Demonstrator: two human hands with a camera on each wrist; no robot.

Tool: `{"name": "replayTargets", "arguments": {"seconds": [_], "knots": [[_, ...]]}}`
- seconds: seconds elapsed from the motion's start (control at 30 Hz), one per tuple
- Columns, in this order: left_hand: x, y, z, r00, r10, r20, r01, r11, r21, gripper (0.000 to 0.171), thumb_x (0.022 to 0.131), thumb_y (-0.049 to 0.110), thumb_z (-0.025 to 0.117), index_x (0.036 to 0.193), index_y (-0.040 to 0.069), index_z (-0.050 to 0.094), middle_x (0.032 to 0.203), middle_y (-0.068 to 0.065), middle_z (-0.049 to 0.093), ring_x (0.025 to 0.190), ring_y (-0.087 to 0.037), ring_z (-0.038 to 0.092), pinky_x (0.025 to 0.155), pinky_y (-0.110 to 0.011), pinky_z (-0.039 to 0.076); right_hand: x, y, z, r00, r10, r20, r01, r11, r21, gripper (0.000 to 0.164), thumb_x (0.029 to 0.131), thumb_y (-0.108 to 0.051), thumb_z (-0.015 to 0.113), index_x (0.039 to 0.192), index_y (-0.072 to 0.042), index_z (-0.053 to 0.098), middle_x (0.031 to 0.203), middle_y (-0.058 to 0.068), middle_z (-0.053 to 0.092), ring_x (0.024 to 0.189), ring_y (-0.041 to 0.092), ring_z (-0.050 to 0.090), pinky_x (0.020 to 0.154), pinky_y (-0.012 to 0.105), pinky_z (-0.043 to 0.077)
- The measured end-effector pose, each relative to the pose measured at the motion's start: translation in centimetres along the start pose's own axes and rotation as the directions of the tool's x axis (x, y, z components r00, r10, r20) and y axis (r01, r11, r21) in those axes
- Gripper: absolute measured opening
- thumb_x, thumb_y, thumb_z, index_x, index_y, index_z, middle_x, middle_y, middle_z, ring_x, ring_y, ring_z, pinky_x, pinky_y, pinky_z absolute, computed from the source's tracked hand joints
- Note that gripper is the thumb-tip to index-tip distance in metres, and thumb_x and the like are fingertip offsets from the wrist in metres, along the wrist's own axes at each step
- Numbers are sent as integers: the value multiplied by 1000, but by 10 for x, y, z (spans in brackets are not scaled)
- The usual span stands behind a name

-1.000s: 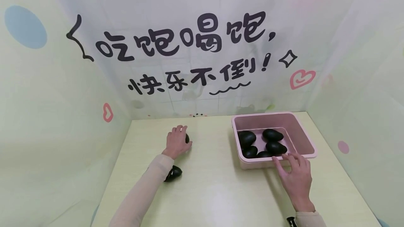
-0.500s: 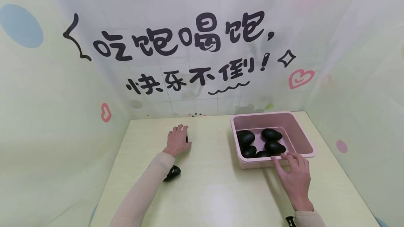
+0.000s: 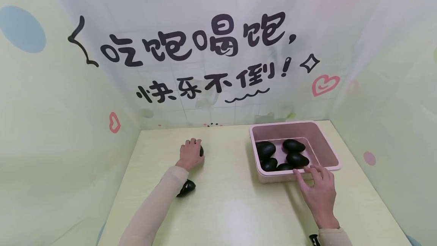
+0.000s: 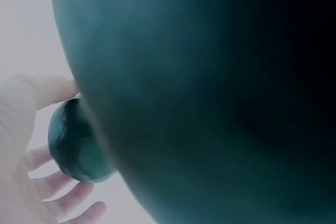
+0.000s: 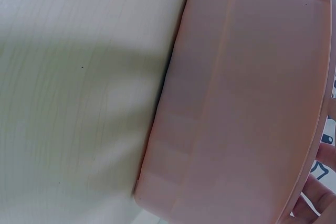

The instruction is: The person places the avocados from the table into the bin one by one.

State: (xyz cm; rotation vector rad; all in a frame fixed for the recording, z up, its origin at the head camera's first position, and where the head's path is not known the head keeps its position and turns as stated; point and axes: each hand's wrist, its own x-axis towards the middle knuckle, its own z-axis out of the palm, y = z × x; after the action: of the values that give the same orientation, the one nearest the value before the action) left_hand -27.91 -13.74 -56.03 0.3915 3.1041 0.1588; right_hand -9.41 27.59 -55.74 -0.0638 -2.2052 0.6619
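My left hand [image 3: 191,155] has its fingers curled round an avocado [image 3: 201,150] on the table's far left part. The hand covers most of it; in the left wrist view this dark avocado [image 4: 76,142] lies between thumb and fingers. Another avocado [image 3: 189,187] rests partly under the left wrist; a large dark shape fills much of the left wrist view. At the right, my right hand [image 3: 319,193] holds the near rim of a pink plastic bin [image 3: 324,145] with thumb and fingertips. Several dark avocados [image 3: 297,160] lie inside the bin, mostly towards its left side.
The pale wooden table [image 3: 232,200] ends at a back wall sheet [image 3: 218,98] with printed lettering. Similar sheets hang along the left and right sides. The bin stands near the table's back right corner.
The left hand's fingers have curled in more around the far avocado, and more of its right side shows. The right hand has stayed at the bin's rim.
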Motion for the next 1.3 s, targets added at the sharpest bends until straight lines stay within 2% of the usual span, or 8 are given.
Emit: {"name": "replayTargets", "arguments": {"seconds": [0.37,0.57,0.67,0.83,0.93,1.3], "knots": [[-5,-1,0,998,-42,39,41,999,34,54,98,25,71,146,3,59,142,-28,58,122,-50,62,94,-60,58,-2,2,0,1000,-3,0,3,1000,0,34,76,-21,90,97,3,76,109,26,69,103,49,59,69,65,52],[-7,-2,-2,1000,-30,7,30,999,-13,52,95,21,74,142,3,62,137,-28,61,116,-49,65,89,-59,60,-3,2,0,1000,-2,-4,2,1000,1,34,77,-22,89,97,3,76,110,26,69,104,50,59,70,65,52],[-7,-4,-2,999,-43,9,43,998,-49,53,92,19,75,141,2,62,136,-29,61,111,-50,66,85,-59,61,-2,2,0,1000,-2,-3,2,1000,6,34,77,-21,89,97,3,76,109,26,69,104,50,59,70,65,52],[-3,-9,-1,994,-94,52,98,993,-64,55,90,21,74,139,0,61,129,-30,62,94,-48,70,77,-58,62,-1,1,0,1000,12,5,-12,1000,9,35,77,-21,89,96,4,75,110,28,68,105,51,58,69,67,53],[-1,-12,-2,992,-103,74,109,991,-74,56,90,23,75,139,0,60,126,-29,63,89,-46,70,74,-56,63,-1,0,0,1000,21,11,-21,1000,6,35,76,-21,89,96,4,75,111,29,68,105,52,58,70,67,53],[-1,-15,-15,991,-93,101,107,983,-146,63,88,26,74,145,5,58,138,-27,61,109,-47,67,86,-58,61,1,-3,-1,1000,19,14,-19,1000,9,36,78,-22,88,97,5,75,110,29,67,105,53,57,71,65,52]]}}
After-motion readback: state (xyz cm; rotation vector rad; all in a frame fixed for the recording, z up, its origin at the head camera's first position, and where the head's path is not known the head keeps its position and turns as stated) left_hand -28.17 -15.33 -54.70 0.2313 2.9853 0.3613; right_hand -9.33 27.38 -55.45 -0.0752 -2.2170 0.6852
